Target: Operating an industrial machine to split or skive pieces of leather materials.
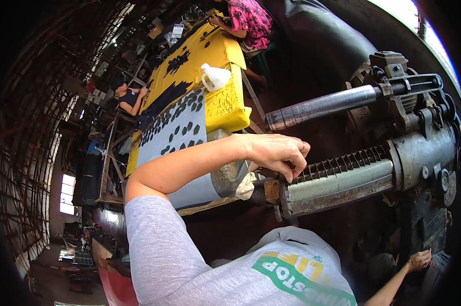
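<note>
- Left hand (pixel 279 154): fingers bent down at the left end of the ribbed drum (pixel 342 166); whether it pinches anything, I cannot tell
- Drum runs rightward into the machine (pixel 425 148); silver cover (pixel 337 184) on its near side, ribs bare behind, so seemingly part-covered; what remains is unclear
- Right hand (pixel 420 260), lower right: fingers curled, grip unclear
- Yellow surface (pixel 222 48) farther off

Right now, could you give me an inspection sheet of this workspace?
Surface: yellow-covered table, partly under a grey sheet with dark pieces.
Things at hand: mesh-patterned cylinder with thin metal fins along its upper side.
Clutter: white jug on the table; mixed items near its far end.
Hands: left hand, fingers curled, at the cylinder's left end; right hand low by dark machinery, grip unclear.
Cables: nothing seen clearly.
Surroundings: person in pink shirt, person in dark top, both at the table.
</note>
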Tool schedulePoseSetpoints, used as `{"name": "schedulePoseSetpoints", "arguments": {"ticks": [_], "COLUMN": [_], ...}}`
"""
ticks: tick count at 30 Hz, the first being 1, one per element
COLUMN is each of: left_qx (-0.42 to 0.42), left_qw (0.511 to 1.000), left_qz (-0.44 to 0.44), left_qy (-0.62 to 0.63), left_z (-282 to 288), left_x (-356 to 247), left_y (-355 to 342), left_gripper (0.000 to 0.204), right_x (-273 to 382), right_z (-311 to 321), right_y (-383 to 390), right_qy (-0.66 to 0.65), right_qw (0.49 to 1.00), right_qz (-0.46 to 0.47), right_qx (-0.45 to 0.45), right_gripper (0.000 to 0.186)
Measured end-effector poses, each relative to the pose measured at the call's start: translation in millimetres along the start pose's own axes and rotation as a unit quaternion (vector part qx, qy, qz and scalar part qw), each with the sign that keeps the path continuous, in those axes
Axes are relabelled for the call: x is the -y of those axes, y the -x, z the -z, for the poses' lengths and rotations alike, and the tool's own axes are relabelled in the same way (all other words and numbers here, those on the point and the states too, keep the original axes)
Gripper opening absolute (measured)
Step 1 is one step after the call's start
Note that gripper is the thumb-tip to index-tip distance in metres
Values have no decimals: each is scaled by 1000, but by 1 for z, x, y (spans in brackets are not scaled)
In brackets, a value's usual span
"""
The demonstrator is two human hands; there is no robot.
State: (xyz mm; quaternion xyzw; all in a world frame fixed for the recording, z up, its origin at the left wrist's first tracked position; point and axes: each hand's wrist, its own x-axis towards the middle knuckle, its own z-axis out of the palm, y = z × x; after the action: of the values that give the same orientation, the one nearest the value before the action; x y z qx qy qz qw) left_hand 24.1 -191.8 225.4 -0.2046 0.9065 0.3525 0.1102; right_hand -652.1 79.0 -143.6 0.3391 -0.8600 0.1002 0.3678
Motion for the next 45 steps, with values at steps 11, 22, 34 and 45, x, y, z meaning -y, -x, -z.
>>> {"name": "schedulePoseSetpoints", "arguments": {"ticks": [11,22,34,45], "left_qx": [2,-52,-69,-66], "left_qw": [992,970,993,995], "left_qz": [-3,-21,31,35], "left_qy": [125,238,92,72], "left_z": [-8,-27,-20,-25], "left_x": [18,29,7,12], "left_y": [-2,7,8,10], "left_gripper": [17,15,14,18], "right_x": [6,15,37,44], "right_z": [10,26,46,55], "right_y": [2,-5,-5,-7], "right_qy": [5,-4,4,-5], "right_qw": [999,1000,998,997], "right_qz": [-30,-9,-58,-74], "right_qx": [37,-3,18,24], "right_gripper": [24,20,23,25]}}
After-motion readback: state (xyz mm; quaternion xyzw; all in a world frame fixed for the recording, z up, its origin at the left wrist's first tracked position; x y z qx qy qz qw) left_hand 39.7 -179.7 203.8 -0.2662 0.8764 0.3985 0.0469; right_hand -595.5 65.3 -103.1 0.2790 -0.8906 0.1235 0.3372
